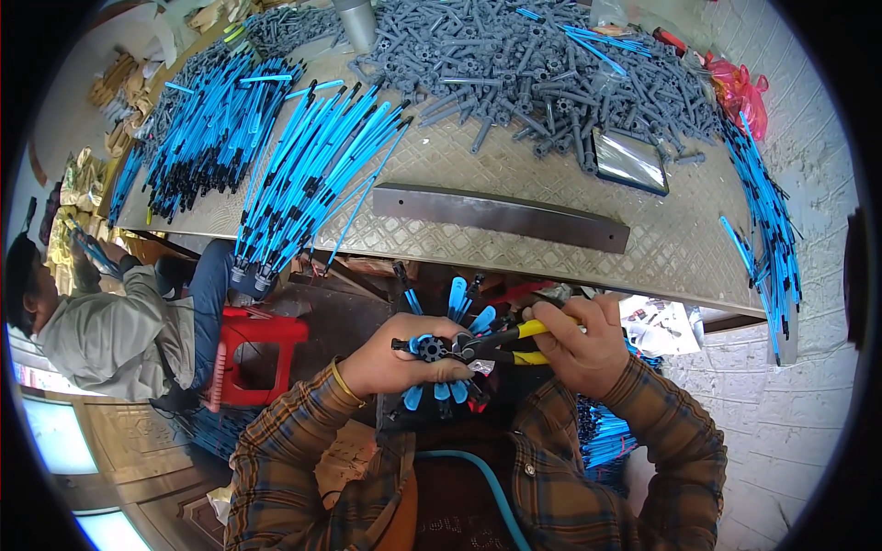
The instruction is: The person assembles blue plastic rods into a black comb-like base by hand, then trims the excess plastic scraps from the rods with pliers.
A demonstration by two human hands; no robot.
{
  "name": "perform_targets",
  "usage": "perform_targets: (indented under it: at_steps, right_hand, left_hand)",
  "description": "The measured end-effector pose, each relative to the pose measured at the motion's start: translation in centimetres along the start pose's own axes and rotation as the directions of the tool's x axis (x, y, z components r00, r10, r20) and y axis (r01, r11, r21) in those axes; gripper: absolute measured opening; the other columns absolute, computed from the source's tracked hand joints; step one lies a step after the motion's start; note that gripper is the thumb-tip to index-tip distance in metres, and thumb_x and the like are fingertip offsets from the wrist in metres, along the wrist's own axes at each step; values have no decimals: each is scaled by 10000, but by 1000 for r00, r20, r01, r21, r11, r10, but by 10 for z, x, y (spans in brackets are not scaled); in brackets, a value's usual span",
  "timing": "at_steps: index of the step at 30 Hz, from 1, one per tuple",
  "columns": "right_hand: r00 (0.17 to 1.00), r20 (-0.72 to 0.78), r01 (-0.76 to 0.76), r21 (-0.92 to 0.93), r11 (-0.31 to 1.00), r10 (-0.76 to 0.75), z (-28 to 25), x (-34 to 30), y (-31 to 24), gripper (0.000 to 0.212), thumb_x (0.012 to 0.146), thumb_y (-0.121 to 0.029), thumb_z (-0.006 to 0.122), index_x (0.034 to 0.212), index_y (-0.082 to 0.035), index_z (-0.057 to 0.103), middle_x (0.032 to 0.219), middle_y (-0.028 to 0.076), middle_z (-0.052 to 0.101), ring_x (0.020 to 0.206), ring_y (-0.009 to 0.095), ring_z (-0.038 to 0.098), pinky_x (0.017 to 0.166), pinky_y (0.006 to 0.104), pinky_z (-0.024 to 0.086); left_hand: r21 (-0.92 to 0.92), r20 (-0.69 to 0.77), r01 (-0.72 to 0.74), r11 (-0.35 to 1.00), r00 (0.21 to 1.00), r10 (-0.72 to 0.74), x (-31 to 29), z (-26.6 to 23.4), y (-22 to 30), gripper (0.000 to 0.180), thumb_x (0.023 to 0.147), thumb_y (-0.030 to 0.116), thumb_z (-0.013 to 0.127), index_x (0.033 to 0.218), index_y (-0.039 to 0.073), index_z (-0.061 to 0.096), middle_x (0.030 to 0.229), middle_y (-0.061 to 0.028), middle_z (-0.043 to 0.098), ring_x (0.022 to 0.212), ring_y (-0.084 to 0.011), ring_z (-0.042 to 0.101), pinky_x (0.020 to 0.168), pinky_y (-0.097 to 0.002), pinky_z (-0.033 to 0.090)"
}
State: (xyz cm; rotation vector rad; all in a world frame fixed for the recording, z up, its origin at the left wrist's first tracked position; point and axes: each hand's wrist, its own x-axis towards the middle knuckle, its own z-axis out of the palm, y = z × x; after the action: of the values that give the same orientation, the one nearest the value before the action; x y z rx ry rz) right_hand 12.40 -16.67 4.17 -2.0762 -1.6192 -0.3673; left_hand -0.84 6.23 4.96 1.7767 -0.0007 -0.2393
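Observation:
My left hand (397, 356) is closed around a dark round hub (429, 347) with slots about its rim. Blue ribs (457, 294) with black ends fan out around the hub, above and below my fingers. In my right hand (583, 342) is a pair of pliers with yellow handles (530, 357). Their dark jaws (470, 346) are at the hub's right side, near my left thumb. Whether they grip anything there is too small to tell. Both hands are above my lap, just in front of the table edge.
Grey plastic tube parts (478, 55) are heaped across the back of the table (441, 165). Bundles of blue rods (317, 165) overhang its front left edge; more rods (767, 211) lean at the right. A metal bar (501, 219) lies near the edge. Another person (110, 321) sits left, beside a red stool (262, 344).

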Motion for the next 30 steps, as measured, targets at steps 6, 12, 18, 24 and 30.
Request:
perform_targets:
  at_steps: [6, 12, 18, 24, 30]
  right_hand:
    - [960, 211, 198, -40, 979, -185, -10, -5, 6, 303, 776, -159, 651, 1056, -92, 555, 905, 35, 590, 794, 198, 536, 668, 340, 413]
    - [557, 797, -749, 604, 271, -234, 3, -26, 9, 369, 850, -283, 582, 1100, -33, 478, 793, 103, 608, 657, 229, 602, 558, 329, 458]
    - [741, 596, -590, 798, 123, -309, 15, -38, 6, 506, 874, -305, 548, 1242, -8, 367, 734, 124, 613, 566, 183, 605, 463, 271, 468]
    - [505, 794, -858, 417, -301, -338, 13, -59, 4, 514, 875, -220, 552, 1285, -5, 330, 768, 108, 613, 557, 157, 592, 453, 261, 462]
    - [768, 634, -580, 748, 321, -90, -8, -38, 2, 500, 893, -199, 519, 1309, -11, 313, 760, 100, 598, 536, 151, 573, 466, 244, 454]
  left_hand:
    - [77, 3, -141, 987, 990, 141, -2, -1, -2, 391, 672, 176, 785, 989, 23, 616, 911, -92, 650, 827, -186, 621, 742, -292, 477]
    - [152, 108, -232, 961, 970, 217, 0, 2, -2, 442, 649, 176, 793, 1023, 30, 608, 936, -104, 643, 852, -216, 625, 752, -301, 475]
    - [156, 104, -99, 983, 991, 83, -2, 1, -1, 452, 644, 199, 798, 1016, 30, 606, 914, -97, 638, 846, -221, 621, 749, -306, 474]
    - [82, 158, -55, 995, 987, 42, 13, 1, 3, 442, 638, 214, 803, 986, 28, 605, 908, -84, 632, 838, -195, 610, 746, -302, 473]
    - [124, 153, -133, 983, 982, 114, 8, -2, -6, 464, 637, 224, 804, 1011, 32, 608, 899, -86, 634, 822, -185, 611, 740, -296, 473]
